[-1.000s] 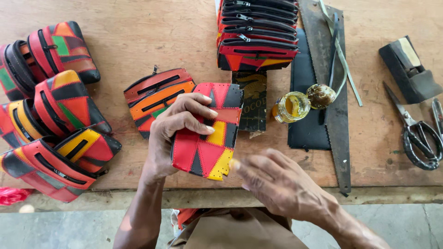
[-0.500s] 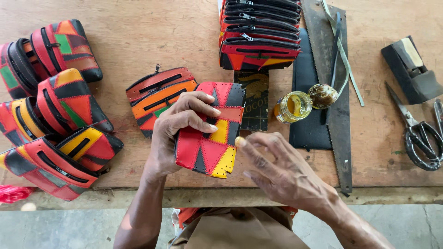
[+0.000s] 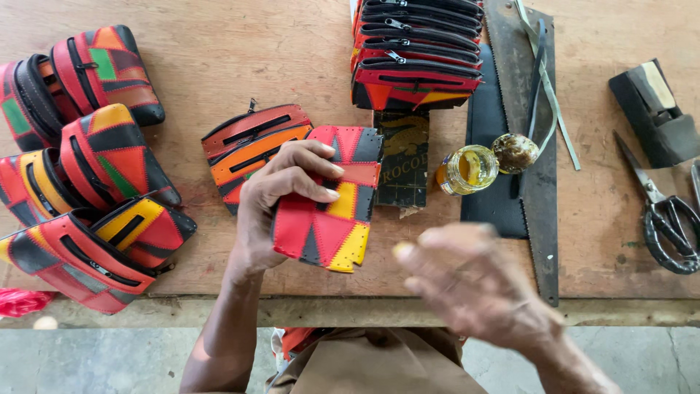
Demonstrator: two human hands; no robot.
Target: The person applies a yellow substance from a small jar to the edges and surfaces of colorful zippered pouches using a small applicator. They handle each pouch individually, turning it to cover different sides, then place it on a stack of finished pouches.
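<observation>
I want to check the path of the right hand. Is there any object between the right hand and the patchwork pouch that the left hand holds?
Nothing visible stands between them. The right hand is blurred, apart from the patchwork pouch, with only bare table between. The left hand grips the pouch on its far side. The glue jar stands farther back, off the path.

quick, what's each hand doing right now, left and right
Left hand: closed on the red, yellow and black patchwork leather pouch, fingers over its top edge.
Right hand: blurred, fingers spread open, holding nothing visible, apart from the pouch.

Leather workshop: wooden workbench [image 3: 219, 58], scissors [image 3: 667, 219], stacked pouches [image 3: 417, 51].
</observation>
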